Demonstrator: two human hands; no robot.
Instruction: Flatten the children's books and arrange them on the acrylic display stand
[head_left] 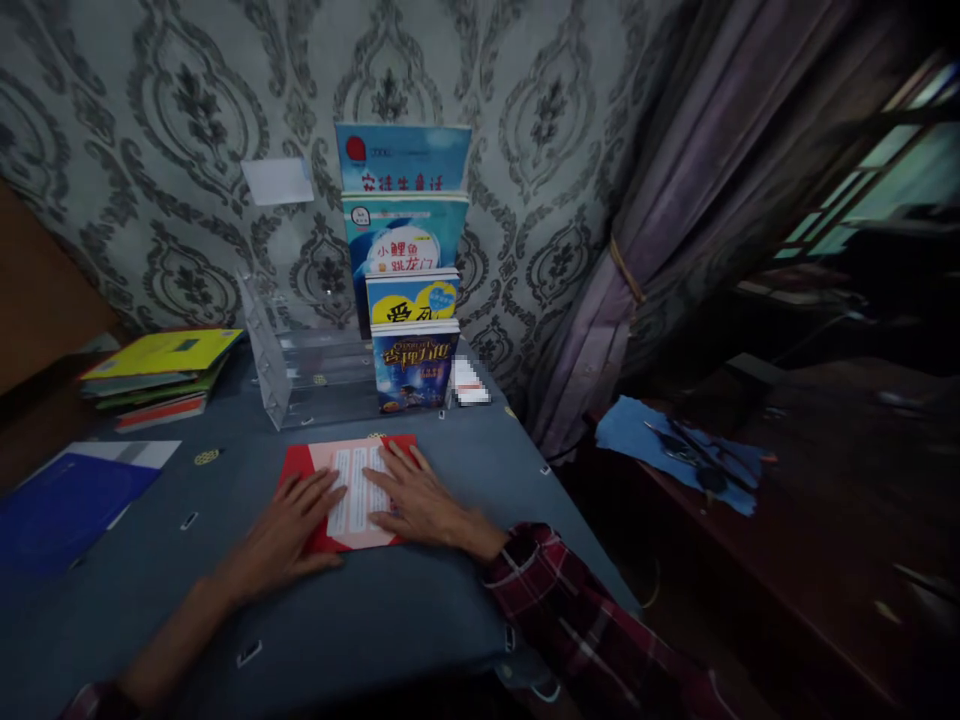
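A red booklet [352,500] with a pale pink and white printed panel lies on the blue-grey tablecloth in front of me. My left hand [289,525] rests flat on its left side, fingers spread, the thumb near the bottom edge. Across its right side lies my right hand [420,495], also open with fingers apart. Just behind the booklet stands a clear plastic tiered rack [322,385]. Its right column holds several upright books, with a dark blue book [415,375] at the front and a light blue book [405,160] at the back.
Left of the rack sits a stack of books with a yellow one [161,353] on top. Nearer lies a blue book [75,505]. A small white item [471,385] is beside the rack. On the right, a dark red table [750,570] bears a blue cloth [630,430] with tools.
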